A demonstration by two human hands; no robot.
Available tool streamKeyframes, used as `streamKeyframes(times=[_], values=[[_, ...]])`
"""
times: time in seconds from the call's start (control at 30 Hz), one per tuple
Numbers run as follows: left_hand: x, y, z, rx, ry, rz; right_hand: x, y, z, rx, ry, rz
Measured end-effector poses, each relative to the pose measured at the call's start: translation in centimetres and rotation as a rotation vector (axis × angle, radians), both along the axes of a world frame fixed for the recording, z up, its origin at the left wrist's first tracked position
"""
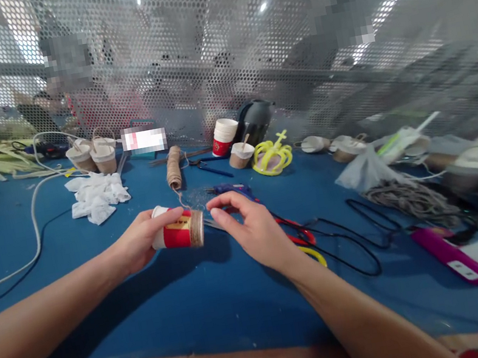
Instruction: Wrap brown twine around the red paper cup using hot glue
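Twine going onto a paper cup, base end being wrapped.

Left hand (139,243) has its grip closed round the cup (177,232), held sideways just above the blue counter (174,314); a band of twine (196,228) already covers its base. Right hand (255,231) sits just beside that end, fingers loosely curled, pinching near the strand; what it holds cannot be told for sure. The strand runs back to the spool (173,167) beyond. Likely step: winding. Next turn calls for steady tension and turns laid close, the cup rotated evenly. Scissors (298,236) lie under the right wrist.
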State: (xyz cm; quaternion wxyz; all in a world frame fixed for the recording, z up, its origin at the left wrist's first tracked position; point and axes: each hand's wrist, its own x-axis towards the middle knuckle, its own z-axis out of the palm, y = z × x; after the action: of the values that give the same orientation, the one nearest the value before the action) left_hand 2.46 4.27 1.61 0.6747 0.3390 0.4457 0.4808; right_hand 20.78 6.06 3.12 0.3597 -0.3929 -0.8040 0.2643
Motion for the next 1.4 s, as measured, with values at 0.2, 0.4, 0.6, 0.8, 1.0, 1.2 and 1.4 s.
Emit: streamKeyframes(times=[0.2, 0.4, 0.6, 0.8, 1.0, 1.2, 1.4], values=[[0.0, -0.2, -0.4, 0.027, 0.053, -0.052, -1.0, 0.8, 0.4, -0.120, -0.061, 0.100], [0.3, -0.6, -0.5, 0.114, 0.181, -0.117, -2.2, 1.9, 0.8, -0.426, -0.038, 0.151], [0.4, -0.5, -0.8, 0.146, 0.325, -0.075, -3.1, 2.4, 0.4, -0.490, 0.029, 0.152], [-0.3, 0.0, -1.3, 0.095, 0.321, -0.049, 0.4, 5.8, 0.7, -0.179, -0.099, -0.180], [-0.9, 1.2, -1.0, 0.059, 0.420, 0.022, 5.7, 10.1, -1.9, -0.130, -0.306, -0.421], [-1.1, 2.9, -1.7, 0.055, 0.459, 0.030, 6.1, 11.9, -4.2, -0.210, -0.276, -0.469], [-1.5, 3.2, -2.1, 0.024, 0.409, 0.038, 4.8, 7.8, -0.7, -0.363, -0.131, -0.351]])
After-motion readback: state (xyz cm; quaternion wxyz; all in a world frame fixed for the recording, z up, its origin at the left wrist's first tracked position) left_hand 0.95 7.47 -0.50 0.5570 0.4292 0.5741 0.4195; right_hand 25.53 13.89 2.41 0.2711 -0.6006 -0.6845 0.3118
